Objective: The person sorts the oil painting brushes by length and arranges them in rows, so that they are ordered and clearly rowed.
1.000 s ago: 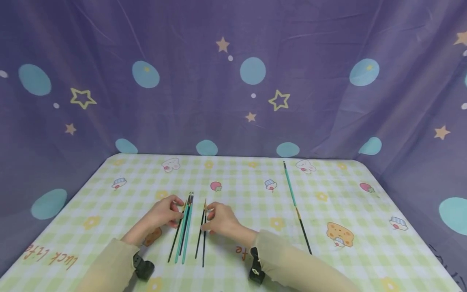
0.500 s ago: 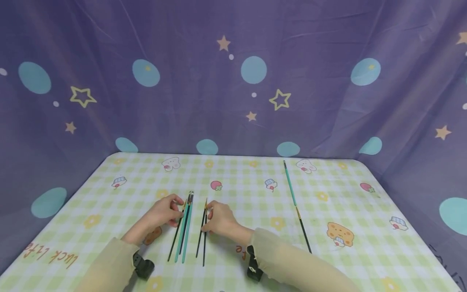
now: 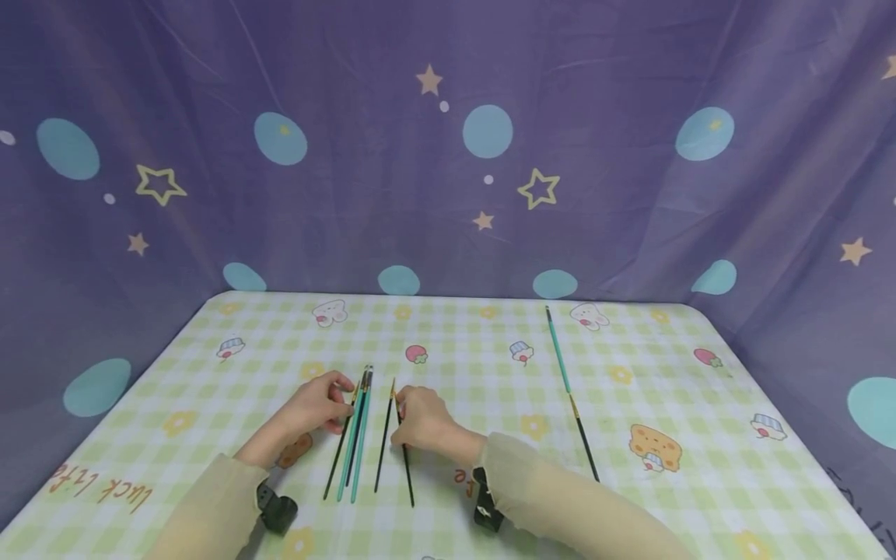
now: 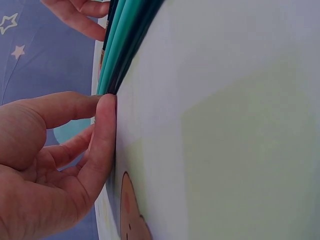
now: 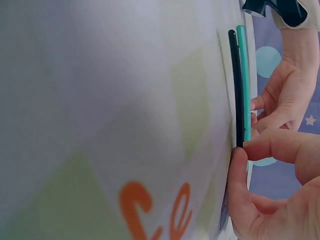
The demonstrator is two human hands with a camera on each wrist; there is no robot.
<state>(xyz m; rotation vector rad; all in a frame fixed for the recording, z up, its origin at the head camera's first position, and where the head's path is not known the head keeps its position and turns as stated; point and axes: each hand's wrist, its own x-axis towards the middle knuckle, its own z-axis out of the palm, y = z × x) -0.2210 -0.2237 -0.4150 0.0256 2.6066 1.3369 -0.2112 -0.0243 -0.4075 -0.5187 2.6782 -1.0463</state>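
Note:
On the green checked tablecloth (image 3: 476, 342) lies a bundle of teal and black paintbrushes (image 3: 355, 443). My left hand (image 3: 341, 407) has its fingertips curled onto the bundle's left side; in the left wrist view the thumb and finger (image 4: 106, 107) meet at the bundle (image 4: 125, 40). Just to its right lie two thin black brushes. My right hand (image 3: 400, 417) pinches the right one (image 3: 406, 467), which slants out to the right. The other black brush (image 3: 382, 451) lies free. In the right wrist view, thumb and finger (image 5: 242, 155) clamp the black brush (image 5: 235, 85).
A long teal brush with a black handle (image 3: 568, 389) lies alone on the right half of the table. Purple star-and-dot cloth (image 3: 448, 155) walls in the back and both sides. Black wrist mounts (image 3: 278, 509) sit near the front edge.
The black brush in my right hand has swung, its near end moving right and away from the other black brush. My left hand and the bundle have stayed put.

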